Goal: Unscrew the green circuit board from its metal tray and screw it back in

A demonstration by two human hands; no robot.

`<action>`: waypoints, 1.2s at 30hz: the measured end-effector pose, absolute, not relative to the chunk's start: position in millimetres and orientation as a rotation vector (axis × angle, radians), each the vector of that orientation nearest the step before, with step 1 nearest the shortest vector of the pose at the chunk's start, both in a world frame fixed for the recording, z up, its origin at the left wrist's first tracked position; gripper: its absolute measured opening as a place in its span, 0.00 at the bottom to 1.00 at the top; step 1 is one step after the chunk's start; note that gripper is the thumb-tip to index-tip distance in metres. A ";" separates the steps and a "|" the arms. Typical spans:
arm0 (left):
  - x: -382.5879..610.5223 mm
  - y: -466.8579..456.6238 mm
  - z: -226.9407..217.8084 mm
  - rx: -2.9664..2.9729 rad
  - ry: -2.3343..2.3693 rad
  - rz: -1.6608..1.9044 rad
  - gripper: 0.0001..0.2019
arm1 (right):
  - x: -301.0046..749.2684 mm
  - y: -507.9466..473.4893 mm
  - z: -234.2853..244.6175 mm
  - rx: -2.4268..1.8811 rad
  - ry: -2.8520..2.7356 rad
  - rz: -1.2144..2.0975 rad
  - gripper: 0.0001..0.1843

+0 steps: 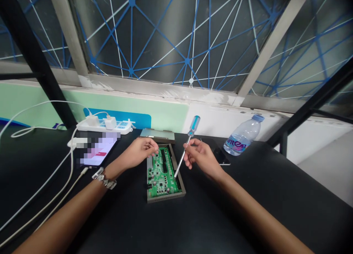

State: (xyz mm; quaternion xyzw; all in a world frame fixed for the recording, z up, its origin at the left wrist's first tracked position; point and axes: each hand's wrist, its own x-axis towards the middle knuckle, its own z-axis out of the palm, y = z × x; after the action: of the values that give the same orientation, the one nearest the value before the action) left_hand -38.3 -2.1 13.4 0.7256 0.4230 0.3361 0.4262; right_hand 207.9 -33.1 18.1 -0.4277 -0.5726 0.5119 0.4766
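A green circuit board (160, 175) sits inside a shallow grey metal case (165, 199) on the black table. My right hand (202, 156) pinches a screwdriver (194, 126) by its shaft, the blue-and-clear handle pointing up and away. The tip reaches down to the right side of the board; whether it touches a screw is too small to tell. Over the case's far left corner is my left hand (143, 150), thumb and fingers pressed together. Anything between those fingertips is hidden or too small to name. Behind the case lies a flat metal cover (157, 135).
A white power strip (125, 127) with plugs and trailing white cables stands at the back left, near a lit phone (103, 151). Another phone (223, 157) lies beyond my right hand. A water bottle (242, 136) leans at the back right. Wall and window close off the far edge.
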 end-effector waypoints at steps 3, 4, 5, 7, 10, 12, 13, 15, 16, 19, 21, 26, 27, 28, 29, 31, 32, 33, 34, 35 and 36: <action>-32.0 -3.9 9.8 1.569 1.031 0.879 0.12 | 202.7 -33.9 15.0 -0.955 -1.259 1.242 0.15; -31.1 -4.5 9.1 1.497 1.027 0.892 0.12 | 201.3 -34.0 13.3 -0.932 -1.215 1.227 0.14; -30.4 -4.9 8.6 1.432 1.025 0.904 0.12 | 200.1 -34.1 11.4 -0.912 -1.175 1.211 0.13; -29.7 -5.7 7.8 1.331 1.025 0.926 0.12 | 198.1 -34.6 8.2 -0.882 -1.115 1.176 0.12; -28.5 -6.0 6.6 1.250 1.027 0.951 0.10 | 196.4 -35.9 5.8 -0.857 -1.066 1.140 0.10; -27.6 -6.0 5.8 1.239 1.025 0.942 0.10 | 196.1 -36.6 5.7 -0.845 -1.054 1.127 0.10; -27.0 -6.1 5.5 1.241 1.024 0.931 0.10 | 196.1 -36.7 5.9 -0.843 -1.051 1.119 0.10; -25.9 -6.5 5.1 1.249 1.021 0.903 0.11 | 196.3 -36.7 6.2 -0.842 -1.046 1.105 0.11; -25.3 -6.7 5.0 1.247 1.020 0.897 0.11 | 196.4 -36.6 6.3 -0.843 -1.043 1.101 0.11; -24.2 -7.5 4.5 1.229 1.005 0.897 0.11 | 196.6 -36.2 6.3 -0.845 -1.034 1.097 0.11; -23.9 -7.7 4.1 1.221 0.993 0.902 0.12 | 196.4 -36.0 6.4 -0.847 -1.028 1.096 0.11; -23.8 -7.5 3.7 1.193 0.967 0.906 0.12 | 196.5 -36.0 6.2 -0.841 -1.012 1.099 0.12; -23.8 -7.5 3.6 1.193 0.961 0.907 0.12 | 196.7 -35.9 6.0 -0.837 -1.008 1.101 0.12; -23.8 -7.7 3.6 1.199 0.954 0.908 0.12 | 197.1 -35.8 5.9 -0.832 -1.005 1.104 0.11; -23.7 -7.9 3.6 1.207 0.951 0.908 0.12 | 197.5 -35.7 5.8 -0.829 -1.003 1.108 0.11; -23.5 -8.6 3.8 1.230 0.954 0.907 0.12 | 198.3 -35.4 5.7 -0.827 -0.997 1.115 0.11; -23.5 -8.9 4.2 1.242 0.957 0.907 0.12 | 198.7 -35.3 5.7 -0.827 -0.994 1.119 0.11; -23.5 -9.1 4.6 1.255 0.957 0.907 0.12 | 199.0 -35.2 5.8 -0.828 -0.991 1.121 0.11; -23.5 -9.3 5.1 1.268 0.953 0.907 0.13 | 199.2 -35.1 6.0 -0.828 -0.989 1.121 0.11; -23.7 -9.2 5.5 1.285 0.947 0.908 0.13 | 199.2 -35.0 6.3 -0.828 -0.988 1.119 0.11; -23.9 -9.0 5.9 1.307 0.944 0.911 0.12 | 199.2 -34.9 6.5 -0.828 -0.989 1.116 0.11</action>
State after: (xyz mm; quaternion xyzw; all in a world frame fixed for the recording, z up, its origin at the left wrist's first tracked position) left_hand -23.9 -9.0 5.9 0.5640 0.4073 0.3930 0.6013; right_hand 199.2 -34.9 6.5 -0.3657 -0.4367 0.4927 0.6578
